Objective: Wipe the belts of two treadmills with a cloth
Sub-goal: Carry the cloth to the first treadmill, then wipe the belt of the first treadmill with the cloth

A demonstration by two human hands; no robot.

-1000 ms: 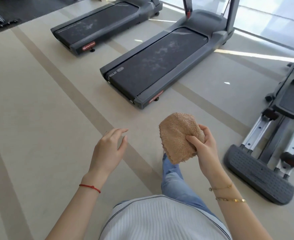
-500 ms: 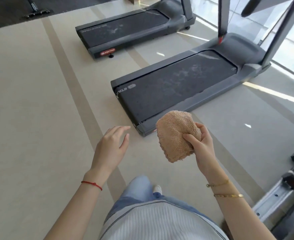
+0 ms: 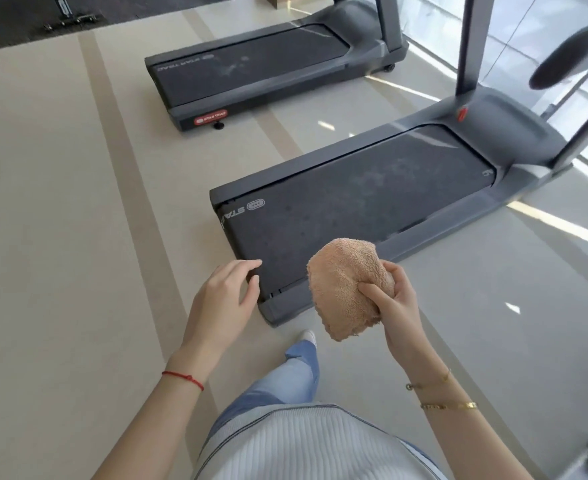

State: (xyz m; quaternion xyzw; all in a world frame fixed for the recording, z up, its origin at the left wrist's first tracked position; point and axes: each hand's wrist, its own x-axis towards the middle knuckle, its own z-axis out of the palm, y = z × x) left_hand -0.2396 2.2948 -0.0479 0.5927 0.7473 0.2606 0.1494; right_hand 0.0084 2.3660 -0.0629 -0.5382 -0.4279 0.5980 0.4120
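Right hand (image 3: 394, 303) grips bunched cloth (image 3: 348, 289), left hand (image 3: 221, 299) loose, fingers relaxed & empty. Approach step, near treadmill belt (image 3: 354, 202) unwiped; next: crouch, press cloth onto it.

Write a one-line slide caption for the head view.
Right hand holds a cloth near the closer treadmill's belt.

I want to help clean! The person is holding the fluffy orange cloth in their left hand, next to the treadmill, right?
Not quite: the head view shows the cloth gripped in the right hand. The left hand holds nothing. It is beside the near treadmill.
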